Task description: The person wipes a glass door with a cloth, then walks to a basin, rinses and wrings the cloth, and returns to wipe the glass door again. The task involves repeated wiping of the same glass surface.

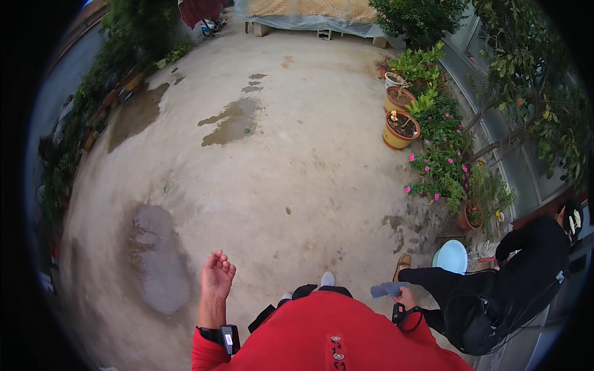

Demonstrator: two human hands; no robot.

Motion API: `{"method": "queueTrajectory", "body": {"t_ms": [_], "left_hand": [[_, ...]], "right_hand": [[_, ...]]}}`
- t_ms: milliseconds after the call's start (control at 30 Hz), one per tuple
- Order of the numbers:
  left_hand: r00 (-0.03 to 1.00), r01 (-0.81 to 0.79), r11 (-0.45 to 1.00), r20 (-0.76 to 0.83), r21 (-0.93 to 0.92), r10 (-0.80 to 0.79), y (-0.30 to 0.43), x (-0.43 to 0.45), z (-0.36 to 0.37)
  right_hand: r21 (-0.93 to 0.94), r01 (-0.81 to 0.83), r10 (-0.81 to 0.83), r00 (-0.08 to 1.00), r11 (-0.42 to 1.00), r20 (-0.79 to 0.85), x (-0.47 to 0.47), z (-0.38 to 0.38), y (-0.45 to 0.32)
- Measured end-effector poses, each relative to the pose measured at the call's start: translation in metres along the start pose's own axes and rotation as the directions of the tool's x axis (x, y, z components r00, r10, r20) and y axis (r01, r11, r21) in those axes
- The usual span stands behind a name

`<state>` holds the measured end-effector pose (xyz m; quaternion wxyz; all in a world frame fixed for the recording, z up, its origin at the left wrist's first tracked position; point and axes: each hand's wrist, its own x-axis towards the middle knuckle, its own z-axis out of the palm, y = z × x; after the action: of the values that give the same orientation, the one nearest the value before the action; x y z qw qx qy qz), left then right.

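Note:
My left hand (217, 274) is raised over the concrete ground (297, 181), palm turned up and fingers loosely curled, with nothing seen in it. In my right hand (406, 297), low at my side, is a crumpled grey-blue cloth (386, 290). A strapped device (228, 338) sits on my left wrist, and another wrist device (398, 313) on my right. Below my red top (362, 334) a white shoe (327, 278) shows on the ground.
At right a person in black (506, 278) bends beside a light blue basin (451, 257). Potted plants (401, 130) and pink flowers (438, 162) line the right side. Puddles (160, 264) lie at left. Plastic sheeting (306, 21) covers something yellowish at the far end.

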<state>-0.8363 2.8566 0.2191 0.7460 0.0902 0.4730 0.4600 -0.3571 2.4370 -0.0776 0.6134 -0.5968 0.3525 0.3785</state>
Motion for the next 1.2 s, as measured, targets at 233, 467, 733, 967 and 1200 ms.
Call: {"method": "queueTrajectory", "body": {"t_ms": [233,467,733,967,1200], "left_hand": [[1.000,-0.018,1.000,0.013,0.000,0.018,-0.028,-0.008,0.018],[0.997,0.036,0.999,0.069,0.038,-0.039,-0.047,0.003,0.032],[0.971,0.156,0.977,0.158,0.145,-0.179,-0.068,0.023,0.064],[0.923,0.256,0.919,0.206,0.300,-0.325,-0.082,0.047,0.108],[0.887,0.289,0.877,0.237,0.384,-0.396,-0.088,0.063,0.134]], "right_hand": [[-0.151,-0.003,0.013,0.998,0.988,0.064,0.009,0.040,-0.036],[-0.065,-0.018,0.022,0.998,0.998,0.065,0.024,0.070,-0.069],[0.065,0.353,-0.325,0.909,0.933,-0.261,0.010,-0.020,-0.249],[-0.426,0.486,-0.640,0.471,0.763,-0.607,-0.033,-0.094,-0.338],[-0.275,0.175,-0.255,0.922,0.946,-0.291,-0.018,-0.041,-0.093]]}}
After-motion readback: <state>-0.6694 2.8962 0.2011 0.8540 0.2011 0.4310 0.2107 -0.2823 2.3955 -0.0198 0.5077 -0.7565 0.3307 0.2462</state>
